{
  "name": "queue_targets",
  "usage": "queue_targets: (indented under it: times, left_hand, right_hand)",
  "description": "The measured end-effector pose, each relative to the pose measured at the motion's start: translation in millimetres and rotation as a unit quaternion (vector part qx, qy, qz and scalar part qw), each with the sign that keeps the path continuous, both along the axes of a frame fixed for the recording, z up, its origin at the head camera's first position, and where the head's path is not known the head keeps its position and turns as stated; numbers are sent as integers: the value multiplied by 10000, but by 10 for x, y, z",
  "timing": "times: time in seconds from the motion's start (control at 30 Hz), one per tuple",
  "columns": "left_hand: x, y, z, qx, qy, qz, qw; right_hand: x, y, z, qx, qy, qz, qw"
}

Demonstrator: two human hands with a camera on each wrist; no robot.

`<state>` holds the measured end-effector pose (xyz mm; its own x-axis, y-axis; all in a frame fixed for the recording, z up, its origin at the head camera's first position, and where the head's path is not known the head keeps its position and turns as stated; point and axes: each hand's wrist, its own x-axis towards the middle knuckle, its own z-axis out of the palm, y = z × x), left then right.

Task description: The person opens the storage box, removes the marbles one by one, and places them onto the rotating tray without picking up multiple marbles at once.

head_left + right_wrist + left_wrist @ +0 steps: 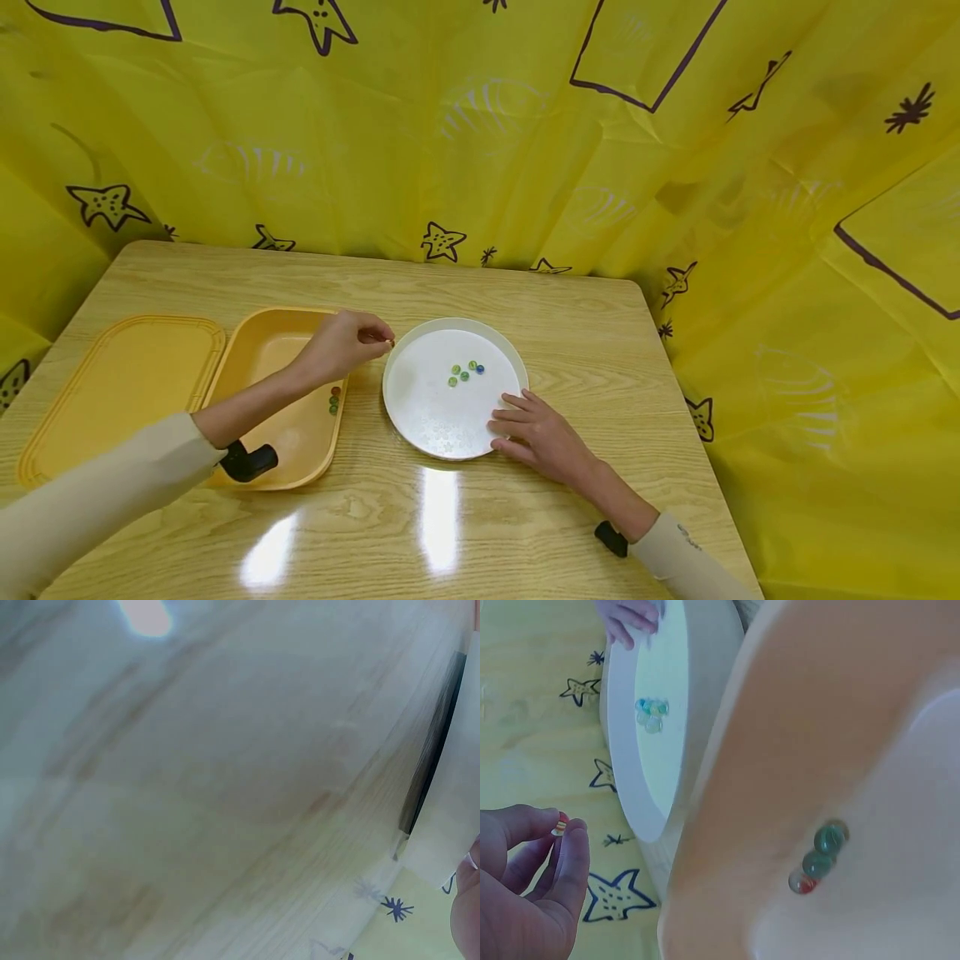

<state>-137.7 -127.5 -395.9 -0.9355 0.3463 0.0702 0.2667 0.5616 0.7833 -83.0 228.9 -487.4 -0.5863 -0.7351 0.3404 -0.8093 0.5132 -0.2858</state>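
My left hand (pixel 347 343) pinches a small red, yellow and white marble (pixel 560 824) between thumb and fingertips, at the left rim of a round white tray (pixel 423 408). Inside that tray a blue marble (pixel 480 369) sits close to several yellow-green marbles (pixel 464 377). My right hand (pixel 546 439) lies over the tray's right rim with its fingers loosely spread. Under my left forearm stands an orange rectangular box (pixel 296 467). Along its right side are two green marbles (pixel 829 840) and a clear one with red (pixel 802 882).
A flat orange lid (pixel 123 392) lies left of the box on the wooden table (pixel 585 333). A yellow curtain (pixel 390 150) with drawn stars hangs behind the table and along its right side.
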Motion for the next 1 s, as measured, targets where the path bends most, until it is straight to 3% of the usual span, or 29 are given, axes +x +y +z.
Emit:
queue_targets:
  times: [0.4,0.87,1.0]
  left_hand:
    - [-41,375,-122,137,-77,-421,9990]
    - [-129,655,-232,24,-383,-559,9977]
    - [-154,708,-266,-32,-319,-650,9974]
  right_hand:
    - [5,7,2,10,7,16,10000]
    - [1,10,-4,28,-67,-19,10000]
    - [-9,14,-15,57,-113,-18,9999]
